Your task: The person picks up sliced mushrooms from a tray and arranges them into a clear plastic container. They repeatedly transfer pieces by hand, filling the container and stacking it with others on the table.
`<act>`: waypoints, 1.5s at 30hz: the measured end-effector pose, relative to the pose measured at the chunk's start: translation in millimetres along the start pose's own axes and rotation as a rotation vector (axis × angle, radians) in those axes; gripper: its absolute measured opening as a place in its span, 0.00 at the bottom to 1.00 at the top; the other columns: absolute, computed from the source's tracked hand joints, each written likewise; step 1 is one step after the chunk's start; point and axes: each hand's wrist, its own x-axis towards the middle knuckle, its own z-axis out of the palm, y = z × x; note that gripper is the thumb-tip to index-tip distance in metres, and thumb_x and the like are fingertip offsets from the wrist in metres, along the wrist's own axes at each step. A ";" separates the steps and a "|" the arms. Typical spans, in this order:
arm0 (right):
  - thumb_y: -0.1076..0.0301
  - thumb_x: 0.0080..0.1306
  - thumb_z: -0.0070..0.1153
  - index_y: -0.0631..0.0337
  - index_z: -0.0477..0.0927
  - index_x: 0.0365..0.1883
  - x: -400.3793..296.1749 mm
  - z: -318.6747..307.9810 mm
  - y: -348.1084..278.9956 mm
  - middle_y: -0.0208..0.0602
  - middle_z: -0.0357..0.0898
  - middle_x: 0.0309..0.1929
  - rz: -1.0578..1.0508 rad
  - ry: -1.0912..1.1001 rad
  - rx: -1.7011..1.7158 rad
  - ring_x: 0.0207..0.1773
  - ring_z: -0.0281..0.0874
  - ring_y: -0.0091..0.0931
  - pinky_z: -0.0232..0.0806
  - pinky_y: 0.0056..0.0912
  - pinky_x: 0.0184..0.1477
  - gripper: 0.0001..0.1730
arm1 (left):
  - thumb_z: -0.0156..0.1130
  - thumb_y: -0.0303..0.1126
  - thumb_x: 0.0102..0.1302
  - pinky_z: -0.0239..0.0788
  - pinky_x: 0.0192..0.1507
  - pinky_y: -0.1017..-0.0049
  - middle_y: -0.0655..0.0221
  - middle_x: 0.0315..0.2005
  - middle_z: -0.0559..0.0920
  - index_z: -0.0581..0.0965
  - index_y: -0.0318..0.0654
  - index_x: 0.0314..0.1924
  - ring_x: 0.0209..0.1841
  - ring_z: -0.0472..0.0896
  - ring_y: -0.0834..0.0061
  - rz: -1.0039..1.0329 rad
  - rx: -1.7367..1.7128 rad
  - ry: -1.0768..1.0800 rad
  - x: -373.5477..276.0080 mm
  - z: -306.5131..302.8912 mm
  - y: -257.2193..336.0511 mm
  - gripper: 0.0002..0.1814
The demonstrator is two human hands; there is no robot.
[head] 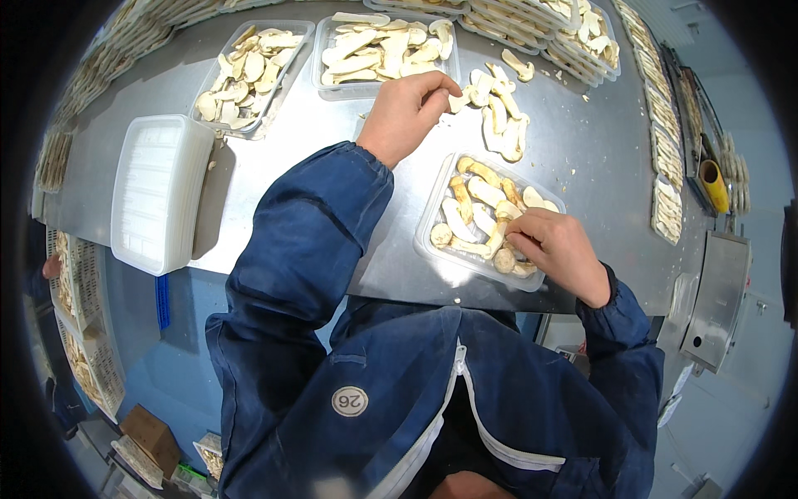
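Note:
My left hand (pixel 408 112) reaches over the metal table with fingers bent, its fingertips at a pale mushroom slice (pixel 461 100) at the edge of a loose pile of slices (pixel 505 128). Whether it grips that slice is hard to tell. My right hand (pixel 555 249) is at the right side of a clear plastic tray (pixel 430 215) near the table's front edge. Its thumb and fingers pinch a pale mushroom slice (pixel 497 237) among whole and cut pieces in the tray. Behind my left hand stands a clear tray (pixel 349 92) full of long mushroom slices (pixel 352 53).
Another tray of slices (pixel 249 78) stands further left, near a stack of empty plastic trays (pixel 153 193). Stacked filled trays (pixel 580 56) line the back. Small crumbs lie on the metal table (pixel 598 187). A yellow tube (pixel 714 186) is beyond its right edge.

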 end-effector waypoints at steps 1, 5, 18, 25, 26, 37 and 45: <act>0.67 0.64 0.60 0.62 0.83 0.34 0.7 -0.3 2.0 0.41 0.81 0.31 0.003 0.020 0.014 0.33 0.80 0.41 0.71 0.39 0.35 0.07 | 0.51 0.29 0.72 0.64 0.27 0.84 0.75 0.27 0.80 0.82 0.37 0.44 0.26 0.72 0.89 0.007 0.004 0.000 -0.1 0.2 -0.8 0.12; 0.68 0.64 0.60 0.63 0.84 0.36 11.8 -12.8 12.5 0.43 0.82 0.33 0.070 0.194 -0.001 0.33 0.81 0.40 0.72 0.37 0.35 0.07 | 0.51 0.29 0.72 0.64 0.27 0.84 0.75 0.27 0.80 0.82 0.37 0.44 0.26 0.72 0.88 -0.003 0.012 0.003 -0.5 -1.3 2.0 0.12; 0.62 0.57 0.66 0.63 0.79 0.30 78.8 -15.6 37.3 0.42 0.80 0.29 0.193 0.191 -0.131 0.30 0.79 0.38 0.70 0.38 0.34 0.13 | 0.52 0.29 0.71 0.66 0.29 0.82 0.73 0.26 0.81 0.82 0.35 0.44 0.26 0.73 0.86 0.013 0.032 -0.006 0.3 -0.9 2.1 0.12; 0.66 0.57 0.62 0.63 0.79 0.32 69.8 -4.8 56.5 0.41 0.81 0.33 0.121 0.326 -0.198 0.33 0.80 0.38 0.71 0.38 0.36 0.10 | 0.52 0.29 0.71 0.66 0.29 0.82 0.73 0.26 0.81 0.82 0.35 0.44 0.26 0.74 0.86 0.045 0.032 -0.004 0.3 0.2 3.4 0.12; 0.66 0.57 0.62 0.63 0.80 0.33 66.5 -5.5 56.7 0.41 0.81 0.33 0.153 0.326 -0.190 0.33 0.80 0.38 0.71 0.38 0.36 0.10 | 0.51 0.29 0.72 0.66 0.29 0.82 0.73 0.26 0.81 0.82 0.35 0.44 0.26 0.74 0.86 0.055 0.035 -0.003 0.3 0.7 3.0 0.12; 0.69 0.58 0.63 0.61 0.80 0.37 54.0 -20.4 45.6 0.37 0.81 0.34 0.133 0.208 -0.134 0.36 0.81 0.35 0.72 0.34 0.38 0.10 | 0.52 0.29 0.72 0.64 0.27 0.83 0.75 0.27 0.80 0.82 0.36 0.44 0.26 0.72 0.88 0.010 0.000 -0.009 -0.8 0.8 3.4 0.11; 0.69 0.58 0.61 0.61 0.80 0.37 63.6 -13.2 57.1 0.38 0.80 0.33 0.112 0.258 -0.085 0.34 0.80 0.36 0.70 0.38 0.36 0.09 | 0.51 0.29 0.72 0.65 0.27 0.83 0.74 0.27 0.80 0.82 0.35 0.44 0.26 0.72 0.88 0.031 -0.003 -0.006 -0.3 0.5 3.7 0.12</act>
